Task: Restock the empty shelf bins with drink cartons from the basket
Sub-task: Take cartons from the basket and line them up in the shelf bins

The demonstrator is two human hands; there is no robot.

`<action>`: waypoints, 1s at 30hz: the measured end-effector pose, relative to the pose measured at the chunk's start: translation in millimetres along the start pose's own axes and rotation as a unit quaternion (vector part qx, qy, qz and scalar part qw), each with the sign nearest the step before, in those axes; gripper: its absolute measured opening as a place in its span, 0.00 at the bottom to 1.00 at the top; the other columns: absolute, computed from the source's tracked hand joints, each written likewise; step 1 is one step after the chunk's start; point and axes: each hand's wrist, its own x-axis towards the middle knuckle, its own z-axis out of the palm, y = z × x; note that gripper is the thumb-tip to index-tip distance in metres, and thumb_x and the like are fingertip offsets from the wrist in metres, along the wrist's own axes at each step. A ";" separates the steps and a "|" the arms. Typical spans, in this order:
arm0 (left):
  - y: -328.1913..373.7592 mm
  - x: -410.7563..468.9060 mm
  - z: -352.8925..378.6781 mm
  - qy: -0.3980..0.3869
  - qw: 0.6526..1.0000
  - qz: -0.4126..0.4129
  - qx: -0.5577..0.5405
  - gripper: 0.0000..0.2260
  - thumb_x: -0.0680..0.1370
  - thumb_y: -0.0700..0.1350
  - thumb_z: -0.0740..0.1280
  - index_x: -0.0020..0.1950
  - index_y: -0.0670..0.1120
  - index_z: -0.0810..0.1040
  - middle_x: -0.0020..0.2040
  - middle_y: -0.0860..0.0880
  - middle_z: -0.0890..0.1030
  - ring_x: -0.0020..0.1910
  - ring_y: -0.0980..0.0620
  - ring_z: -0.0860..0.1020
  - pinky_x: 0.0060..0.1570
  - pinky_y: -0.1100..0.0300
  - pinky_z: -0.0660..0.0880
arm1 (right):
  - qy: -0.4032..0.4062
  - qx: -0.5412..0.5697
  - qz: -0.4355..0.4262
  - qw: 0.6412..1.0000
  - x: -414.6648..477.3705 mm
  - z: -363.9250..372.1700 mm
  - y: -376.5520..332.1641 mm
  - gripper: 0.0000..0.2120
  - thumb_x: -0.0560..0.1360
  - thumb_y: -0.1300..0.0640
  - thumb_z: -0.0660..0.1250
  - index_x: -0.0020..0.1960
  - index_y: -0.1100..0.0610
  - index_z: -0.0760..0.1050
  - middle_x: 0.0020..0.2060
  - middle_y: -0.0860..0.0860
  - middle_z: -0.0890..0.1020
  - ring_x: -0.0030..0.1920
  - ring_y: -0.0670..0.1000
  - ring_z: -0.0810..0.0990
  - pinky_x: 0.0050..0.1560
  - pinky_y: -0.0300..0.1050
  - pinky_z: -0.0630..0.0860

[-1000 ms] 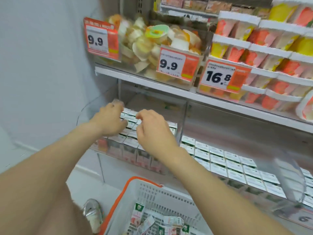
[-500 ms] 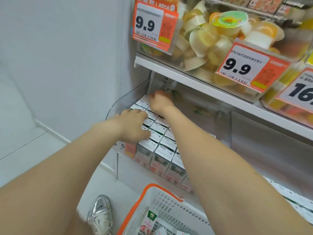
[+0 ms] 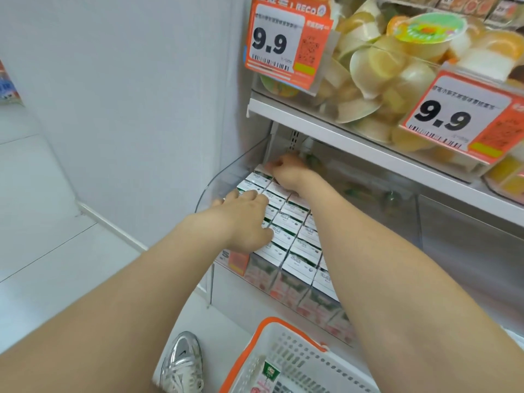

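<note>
Down at the bottom edge the basket [image 3: 286, 361] sits with a spare carton [image 3: 265, 377] showing inside, and just above it the left hand [image 3: 246, 219] lies flat, fingers spread, on the packed drink cartons [image 3: 295, 242] in the clear bin [image 3: 226, 177]. Deeper in, the right hand [image 3: 286, 171] curls at the back row, whether clamped on anything cannot be told; a hard shove there could buckle the rows.

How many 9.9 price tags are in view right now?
2. One price tag hangs at the upper shelf's left end; the other price tag hangs further right on the same shelf. More may sit beyond the frame.
</note>
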 end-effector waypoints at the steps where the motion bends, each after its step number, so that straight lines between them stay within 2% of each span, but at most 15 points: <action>1: 1.0 1.0 0.6 -0.002 1.000 -0.003 0.000 0.30 0.83 0.58 0.61 0.81 0.48 0.59 0.83 0.49 0.57 0.83 0.39 0.51 0.78 0.40 0.56 | -0.013 -0.022 -0.004 1.000 -0.7 3.4 -1.8 0.14 0.86 0.46 0.58 0.55 0.56 0.75 0.46 0.53 0.78 0.45 0.55 0.77 0.36 0.44 0.67; 3: 2.5 1.8 0.9 -0.006 1.000 -0.009 0.001 0.29 0.83 0.57 0.61 0.81 0.48 0.59 0.82 0.49 0.57 0.83 0.38 0.50 0.78 0.40 0.56 | -0.032 -0.035 -0.009 0.999 -3.6 8.3 -4.4 0.19 0.87 0.46 0.55 0.65 0.57 0.77 0.60 0.57 0.80 0.59 0.59 0.79 0.47 0.43 0.70; 5: 3.4 1.8 0.0 -0.007 1.000 -0.012 -0.003 0.30 0.83 0.57 0.62 0.81 0.47 0.58 0.82 0.49 0.58 0.83 0.38 0.51 0.78 0.40 0.57 | -0.041 -0.042 -0.010 0.998 -7.8 8.9 -5.0 0.26 0.87 0.43 0.54 0.70 0.62 0.75 0.66 0.59 0.79 0.65 0.60 0.78 0.53 0.44 0.69; 7: 3.5 1.1 -0.8 -0.004 1.000 -0.013 -0.005 0.29 0.82 0.57 0.62 0.80 0.47 0.60 0.80 0.48 0.60 0.82 0.38 0.54 0.77 0.39 0.60 | -0.028 -0.046 -0.009 0.999 -12.4 7.1 -4.1 0.26 0.87 0.43 0.53 0.66 0.63 0.76 0.61 0.59 0.80 0.60 0.60 0.80 0.52 0.45 0.70; 10: 5.7 -0.6 -3.2 0.001 1.000 -0.014 0.000 0.28 0.82 0.57 0.63 0.77 0.45 0.62 0.75 0.45 0.66 0.77 0.39 0.61 0.74 0.40 0.65 | 0.044 -0.037 -0.042 0.997 -26.0 5.9 -1.0 0.19 0.86 0.49 0.51 0.50 0.57 0.76 0.51 0.58 0.80 0.52 0.59 0.79 0.49 0.47 0.71; 11: 7.4 -2.3 -4.7 0.003 1.000 -0.016 -0.001 0.28 0.81 0.57 0.63 0.76 0.44 0.63 0.74 0.43 0.67 0.76 0.39 0.62 0.73 0.40 0.65 | 0.070 -0.037 -0.059 0.995 -36.6 6.5 -0.9 0.17 0.85 0.50 0.51 0.48 0.57 0.74 0.49 0.58 0.81 0.51 0.60 0.79 0.49 0.48 0.72; 14: 15.1 -12.0 -11.0 0.015 1.000 -0.024 -0.011 0.25 0.81 0.56 0.64 0.71 0.42 0.66 0.70 0.40 0.70 0.72 0.38 0.66 0.70 0.42 0.69 | 0.156 -0.061 -0.132 0.977 -87.6 5.0 1.6 0.14 0.83 0.54 0.54 0.55 0.58 0.77 0.50 0.60 0.83 0.51 0.63 0.81 0.50 0.53 0.78; 16: 20.1 -21.7 -12.5 0.040 0.999 -0.027 -0.008 0.23 0.80 0.55 0.65 0.69 0.43 0.68 0.67 0.40 0.71 0.70 0.38 0.67 0.69 0.42 0.70 | 0.207 -0.059 -0.185 0.959 -134.6 0.1 4.7 0.13 0.81 0.58 0.58 0.60 0.58 0.78 0.53 0.58 0.83 0.53 0.60 0.80 0.53 0.54 0.77; 19: 43.1 -45.2 -6.4 0.114 0.993 -0.016 0.016 0.19 0.79 0.53 0.66 0.64 0.44 0.71 0.63 0.41 0.74 0.66 0.37 0.69 0.65 0.43 0.71 | 0.231 -0.008 -0.224 0.947 -215.4 -8.0 15.8 0.11 0.76 0.59 0.58 0.50 0.56 0.79 0.45 0.52 0.82 0.47 0.55 0.79 0.48 0.53 0.76; 22: 80.9 -79.3 12.1 0.202 0.979 -0.019 0.007 0.11 0.78 0.48 0.69 0.57 0.45 0.74 0.55 0.44 0.79 0.59 0.38 0.75 0.54 0.46 0.76 | 0.191 -0.030 -0.209 0.959 -288.4 -10.2 40.8 0.14 0.72 0.53 0.54 0.42 0.53 0.78 0.36 0.51 0.82 0.39 0.56 0.79 0.40 0.53 0.76; 24: 98.9 -101.4 26.7 0.212 0.977 -0.003 -0.017 0.06 0.76 0.44 0.70 0.50 0.47 0.75 0.49 0.44 0.80 0.52 0.39 0.78 0.47 0.48 0.77 | 0.138 -0.077 -0.176 0.972 -324.9 -4.6 65.6 0.16 0.72 0.51 0.52 0.40 0.53 0.77 0.33 0.52 0.81 0.35 0.57 0.78 0.35 0.53 0.76; 25: 103.9 -109.9 34.0 0.186 0.982 0.013 -0.029 0.05 0.75 0.44 0.71 0.47 0.49 0.76 0.46 0.46 0.80 0.49 0.41 0.79 0.44 0.50 0.77 | 0.102 -0.104 -0.161 0.976 -339.5 -0.8 78.9 0.16 0.71 0.50 0.51 0.39 0.53 0.77 0.32 0.53 0.80 0.34 0.58 0.78 0.34 0.52 0.77; 27: 112.3 -124.2 53.6 0.073 0.994 0.066 -0.039 0.06 0.73 0.43 0.73 0.41 0.50 0.77 0.41 0.51 0.80 0.42 0.48 0.79 0.38 0.57 0.74 | 0.010 -0.148 -0.133 0.980 -361.9 11.1 107.4 0.16 0.72 0.51 0.52 0.40 0.53 0.77 0.33 0.55 0.80 0.34 0.59 0.79 0.34 0.53 0.79; 28: 117.6 -129.3 67.1 0.012 0.995 0.091 -0.025 0.06 0.74 0.44 0.74 0.42 0.50 0.78 0.39 0.54 0.79 0.41 0.51 0.78 0.37 0.59 0.73 | -0.034 -0.162 -0.117 0.979 -369.6 17.2 121.1 0.14 0.74 0.52 0.55 0.42 0.53 0.79 0.35 0.55 0.81 0.35 0.59 0.79 0.34 0.53 0.80; 30: 129.0 -134.0 103.8 -0.067 0.990 0.122 0.028 0.03 0.77 0.45 0.72 0.48 0.51 0.79 0.43 0.55 0.77 0.47 0.50 0.78 0.42 0.58 0.74 | -0.102 -0.171 -0.079 0.977 -379.7 31.4 148.2 0.12 0.76 0.57 0.59 0.47 0.54 0.82 0.39 0.55 0.84 0.38 0.59 0.80 0.37 0.51 0.80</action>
